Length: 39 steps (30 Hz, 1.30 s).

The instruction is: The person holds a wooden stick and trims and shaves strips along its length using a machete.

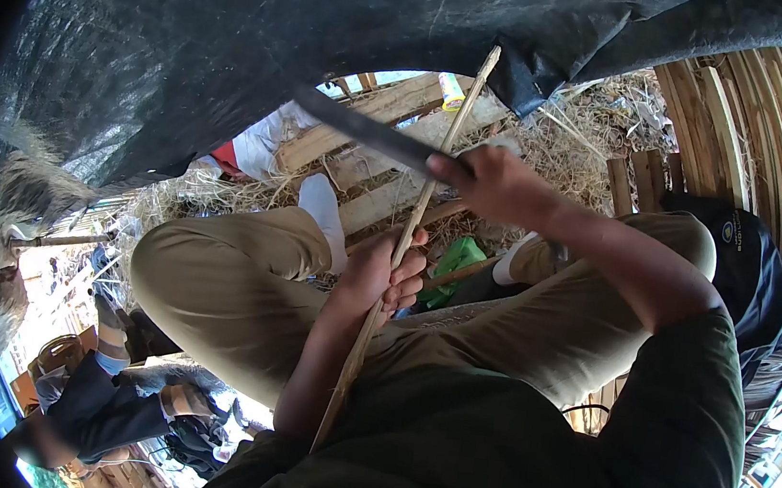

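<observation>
A long, thin wooden stick runs slantwise from my chest up past my knees. Closed around its middle is my left hand, between my bent legs. My right hand grips the dark handle of a machete, higher up and to the right. The broad dark blade points to the upper left and crosses the stick's upper part. Whether the blade touches the stick, I cannot tell.
Dark plastic sheeting hangs overhead. Wooden boards stand at the upper right, near a black bag. Straw and planks cover the ground, with a green plastic bag. Another person is at the lower left.
</observation>
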Tool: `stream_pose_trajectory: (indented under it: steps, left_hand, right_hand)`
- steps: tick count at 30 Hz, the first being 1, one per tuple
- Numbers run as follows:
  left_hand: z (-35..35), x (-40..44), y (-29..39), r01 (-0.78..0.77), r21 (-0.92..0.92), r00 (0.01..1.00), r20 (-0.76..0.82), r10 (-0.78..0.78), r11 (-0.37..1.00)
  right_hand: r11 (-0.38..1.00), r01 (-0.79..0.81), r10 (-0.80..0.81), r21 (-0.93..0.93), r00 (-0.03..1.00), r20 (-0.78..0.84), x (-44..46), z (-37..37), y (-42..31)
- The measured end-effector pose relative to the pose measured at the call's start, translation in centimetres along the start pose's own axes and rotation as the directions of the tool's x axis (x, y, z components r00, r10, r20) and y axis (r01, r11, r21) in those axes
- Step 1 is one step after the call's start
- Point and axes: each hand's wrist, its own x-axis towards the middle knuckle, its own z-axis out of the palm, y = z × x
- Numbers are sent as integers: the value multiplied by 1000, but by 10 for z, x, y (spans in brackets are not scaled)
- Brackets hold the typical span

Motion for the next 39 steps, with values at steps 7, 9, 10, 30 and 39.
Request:
stream_pose_trajectory:
  steps: [7,9,10,30,39]
  left_hand:
    - [-2,-4,-4,-8,-21,999,32,9,1000]
    - [-2,-3,-4,-11,11,1000,21,10,1000]
    - [-2,-2,-2,-20,28,1000,22,19,999]
    - [13,5,-5,-44,97,996,-77,52,994]
    - [11,12,-4,-72,72,997,-4,73,995]
  right_hand:
    - [992,118,-110,38,979,-172,-25,18,-32]
    - [997,46,-40,62,995,-91,-19,17,-30]
    - [998,14,-10,65,999,-53,-16,13,-30]
    - [595,-602,319,533,785,531,-26,-16,-43]
    - [371,-695,279,616,716,640,-39,-24,-51]
